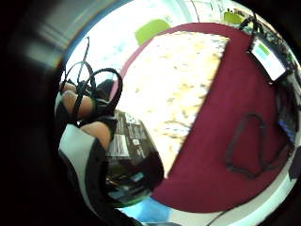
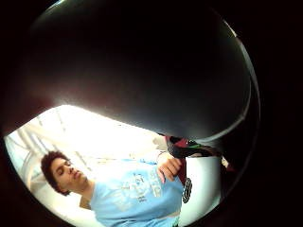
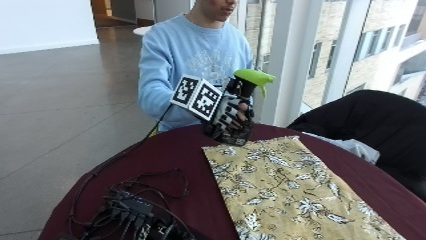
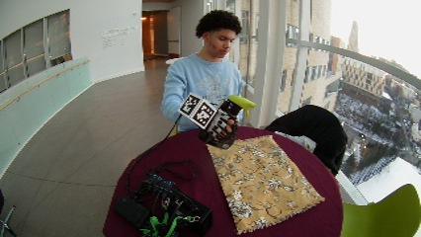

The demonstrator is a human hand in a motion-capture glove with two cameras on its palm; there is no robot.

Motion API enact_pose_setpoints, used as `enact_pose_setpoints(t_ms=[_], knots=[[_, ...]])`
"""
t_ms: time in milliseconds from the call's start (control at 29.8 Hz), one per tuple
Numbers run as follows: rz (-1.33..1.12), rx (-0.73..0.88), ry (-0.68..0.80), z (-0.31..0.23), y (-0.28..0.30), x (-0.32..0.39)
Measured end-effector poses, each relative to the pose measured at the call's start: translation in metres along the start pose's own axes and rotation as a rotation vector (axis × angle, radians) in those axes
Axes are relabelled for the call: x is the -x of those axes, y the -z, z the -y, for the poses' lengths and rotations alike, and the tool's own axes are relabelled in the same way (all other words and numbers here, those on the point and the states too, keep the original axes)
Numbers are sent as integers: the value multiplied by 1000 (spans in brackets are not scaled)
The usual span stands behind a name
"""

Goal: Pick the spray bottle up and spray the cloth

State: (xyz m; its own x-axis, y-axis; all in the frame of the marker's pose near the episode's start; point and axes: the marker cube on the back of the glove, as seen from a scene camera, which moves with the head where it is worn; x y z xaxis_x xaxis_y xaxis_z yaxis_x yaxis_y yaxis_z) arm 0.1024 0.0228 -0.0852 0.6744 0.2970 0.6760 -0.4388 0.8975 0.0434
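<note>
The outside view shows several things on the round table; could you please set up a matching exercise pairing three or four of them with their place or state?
Things:
1. dark spray bottle with green nozzle
2. yellow floral cloth
3. black cables
4. black jacket

States:
a. spread flat on the maroon tablecloth
b. draped beside the table
c. held above the table by the gloved right hand
d. bundled at the table's near edge

Pairs: 1-c, 2-a, 3-d, 4-b

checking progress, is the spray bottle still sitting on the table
No, in the outside view the gloved right hand grips the spray bottle and holds it lifted above the table, near the cloth.
</note>
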Motion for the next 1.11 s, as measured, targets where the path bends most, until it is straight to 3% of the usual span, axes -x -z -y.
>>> enact_pose_setpoints(t_ms=[269, 571, 1108], knots=[[247, -38, 163, -33, -94, 51], [310, 40, 263, -50, -182, 74], [277, 107, 293, -50, -217, 82]])
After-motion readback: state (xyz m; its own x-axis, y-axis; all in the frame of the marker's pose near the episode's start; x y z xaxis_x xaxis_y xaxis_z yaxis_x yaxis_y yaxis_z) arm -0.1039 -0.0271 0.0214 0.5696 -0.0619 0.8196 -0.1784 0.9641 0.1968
